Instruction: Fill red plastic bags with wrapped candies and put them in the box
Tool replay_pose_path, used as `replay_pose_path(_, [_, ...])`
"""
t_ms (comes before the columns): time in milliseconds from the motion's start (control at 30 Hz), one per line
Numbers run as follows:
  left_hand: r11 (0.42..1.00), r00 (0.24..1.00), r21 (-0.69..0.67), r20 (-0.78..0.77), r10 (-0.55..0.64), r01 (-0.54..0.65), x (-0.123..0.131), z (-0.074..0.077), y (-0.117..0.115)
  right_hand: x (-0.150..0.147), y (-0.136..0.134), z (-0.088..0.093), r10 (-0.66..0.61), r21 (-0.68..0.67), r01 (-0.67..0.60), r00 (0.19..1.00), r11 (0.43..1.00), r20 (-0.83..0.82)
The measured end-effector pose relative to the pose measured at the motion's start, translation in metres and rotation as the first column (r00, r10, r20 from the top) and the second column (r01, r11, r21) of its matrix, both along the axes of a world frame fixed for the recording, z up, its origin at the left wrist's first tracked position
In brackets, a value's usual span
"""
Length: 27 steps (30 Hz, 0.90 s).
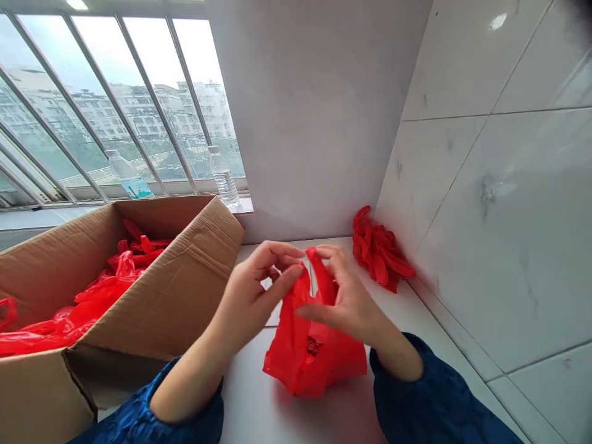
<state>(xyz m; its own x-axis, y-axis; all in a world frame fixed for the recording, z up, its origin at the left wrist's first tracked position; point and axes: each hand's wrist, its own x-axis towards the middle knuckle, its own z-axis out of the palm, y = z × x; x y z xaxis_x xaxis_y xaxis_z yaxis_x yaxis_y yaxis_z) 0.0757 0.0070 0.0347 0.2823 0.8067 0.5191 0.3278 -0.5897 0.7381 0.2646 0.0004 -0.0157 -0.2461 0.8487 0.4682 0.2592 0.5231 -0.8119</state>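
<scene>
A red plastic bag stands on the white surface in front of me, with a small dark printed mark low on its side. My left hand pinches the top of its left handle between thumb and fingers. My right hand is at the other handle, its fingers curled against the upper part and its thumb stretched across the front of the bag. The bag's contents, if any, are hidden.
At the left, a cardboard box holds many red plastic bags. A bundle of red bags lies in the corner by the tiled wall. Two plastic bottles, one with bluish liquid and one clear, stand on the windowsill.
</scene>
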Motion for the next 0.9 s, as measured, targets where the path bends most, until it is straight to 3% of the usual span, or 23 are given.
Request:
replay_pose_path(67, [0.997,0.997,0.067,-0.071,-0.042,0.047,0.007,-0.006,-0.001,-0.010,0.001,-0.003,0.038,0.053,-0.036,0.998,0.998,-0.040])
replay_pose_path(167, [0.991,0.997,0.132,0.074,0.012,-0.022,0.014,-0.028,-0.003,-0.016,0.007,-0.007,0.043,0.076,-0.030,0.985,0.997,-0.170])
replay_pose_path(233, [0.998,0.977,0.045,0.209,0.039,-0.049,0.017,-0.049,-0.006,-0.014,0.011,-0.008,0.031,0.020,-0.027,0.969,0.999,-0.246])
replay_pose_path(300, [0.985,0.966,-0.161,0.257,-0.017,0.060,0.019,-0.067,-0.008,-0.010,0.013,-0.009,0.072,-0.073,-0.100,0.947,0.992,-0.313])
replay_pose_path(400, [0.847,0.943,-0.473,0.318,-0.095,0.244,0.017,-0.083,-0.010,-0.006,0.014,-0.009,0.153,-0.202,-0.258,0.892,0.945,-0.425])
replay_pose_path(500, [0.688,0.887,-0.632,0.461,-0.036,0.356,0.009,-0.083,-0.011,-0.004,0.016,-0.011,0.155,-0.308,-0.354,0.839,0.883,-0.521])
replay_pose_path(633, [0.481,0.743,-0.667,0.668,0.046,0.570,-0.003,-0.076,-0.010,-0.004,0.021,-0.015,0.224,-0.298,-0.485,0.757,0.822,-0.613])
replay_pose_path(733, [0.306,0.655,-0.641,0.752,0.067,0.704,-0.009,-0.074,-0.011,-0.001,0.022,-0.013,0.339,-0.269,-0.547,0.763,0.793,-0.550])
replay_pose_path(800, [0.264,0.615,-0.619,0.781,0.109,0.739,-0.011,-0.074,-0.011,0.002,0.019,-0.009,0.435,-0.266,-0.583,0.778,0.768,-0.453])
replay_pose_path(867, [0.320,0.613,-0.615,0.781,0.121,0.721,-0.011,-0.073,-0.012,0.005,0.014,-0.005,0.501,-0.254,-0.581,0.805,0.773,-0.317])
replay_pose_path(900, [0.365,0.626,-0.618,0.772,0.111,0.697,-0.010,-0.073,-0.012,0.006,0.011,-0.004,0.498,-0.231,-0.542,0.837,0.808,-0.226])
